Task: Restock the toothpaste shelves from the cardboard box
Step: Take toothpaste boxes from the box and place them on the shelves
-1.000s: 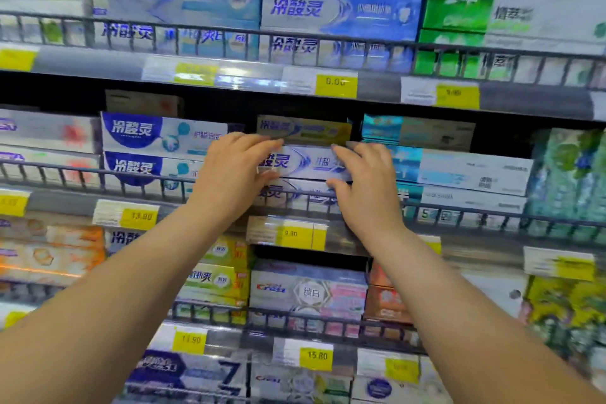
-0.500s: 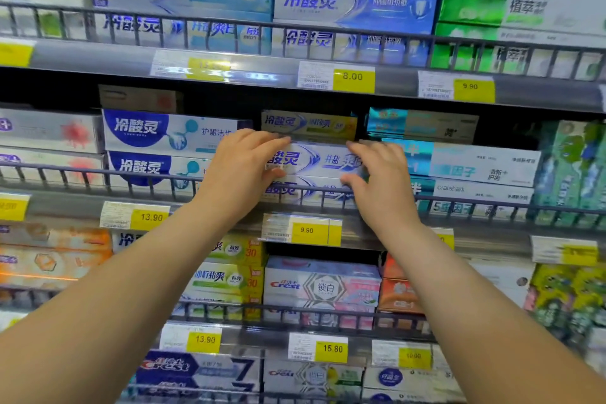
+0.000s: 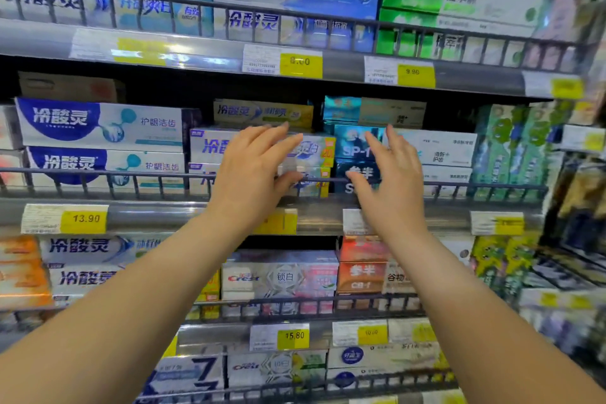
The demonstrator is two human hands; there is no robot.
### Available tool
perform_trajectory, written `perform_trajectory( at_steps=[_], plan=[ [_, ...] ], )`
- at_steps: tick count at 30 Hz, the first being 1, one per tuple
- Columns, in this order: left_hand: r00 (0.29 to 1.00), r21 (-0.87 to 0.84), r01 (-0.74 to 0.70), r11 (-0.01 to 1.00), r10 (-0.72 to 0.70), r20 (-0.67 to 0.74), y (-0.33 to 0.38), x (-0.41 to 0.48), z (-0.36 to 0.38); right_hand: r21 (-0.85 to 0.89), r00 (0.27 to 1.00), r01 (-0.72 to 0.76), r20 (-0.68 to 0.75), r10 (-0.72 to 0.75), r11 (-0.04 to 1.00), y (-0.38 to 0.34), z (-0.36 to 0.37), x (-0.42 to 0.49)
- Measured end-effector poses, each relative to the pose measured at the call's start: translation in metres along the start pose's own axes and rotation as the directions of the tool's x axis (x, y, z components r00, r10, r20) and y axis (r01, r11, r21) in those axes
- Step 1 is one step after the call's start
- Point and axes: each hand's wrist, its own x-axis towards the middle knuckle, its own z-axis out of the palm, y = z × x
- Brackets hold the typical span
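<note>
A white and blue toothpaste box (image 3: 211,145) with a yellow end lies on top of a like box on the middle shelf, behind the wire rail (image 3: 98,174). My left hand (image 3: 254,174) lies flat over the front of this box with fingers straight and the thumb below, near the rail. My right hand (image 3: 392,180) hovers open just to the right, in front of the dark blue SP-1 boxes (image 3: 352,144), and touches nothing that I can see. The cardboard box is out of view.
A yellowish box (image 3: 262,111) sits deeper behind the stack. White and blue boxes (image 3: 98,125) fill the shelf to the left, green ones (image 3: 511,147) to the right. Full shelves with yellow price tags (image 3: 85,218) run above and below.
Both hands were at the two ends of the white and blue box. My right hand has now come off it to the right and my left hand has slid across its front.
</note>
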Motion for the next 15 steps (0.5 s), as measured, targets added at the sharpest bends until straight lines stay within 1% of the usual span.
perform_trajectory(
  at_steps=[3, 6, 10, 13, 15],
  plan=[
    [1.0, -0.009, -0.011, 1.0, 0.011, 0.024, 0.031, 0.015, 0.017, -0.063, 1.0, -0.012, 0.005, 0.012, 0.998, 0.033, -0.019, 0.0],
    [0.999, 0.014, 0.003, 1.0, -0.004, 0.042, 0.062, 0.037, 0.031, -0.089, 1.0, 0.025, 0.02, -0.023, 0.996, 0.06, -0.037, 0.011],
    [0.993, 0.108, 0.044, 0.993, -0.055, 0.1, 0.093, 0.062, 0.046, -0.209, 0.986, 0.152, 0.105, -0.132, 0.966, 0.091, -0.052, 0.035],
    [0.981, 0.202, 0.1, 0.974, -0.13, 0.144, 0.102, 0.074, 0.053, -0.226, 0.963, 0.25, 0.162, -0.216, 0.942, 0.104, -0.056, 0.049],
    [0.965, 0.263, 0.124, 0.957, -0.178, 0.191, 0.105, 0.079, 0.055, -0.224, 0.95, 0.283, 0.196, -0.242, 0.933, 0.111, -0.056, 0.054]
  ],
)
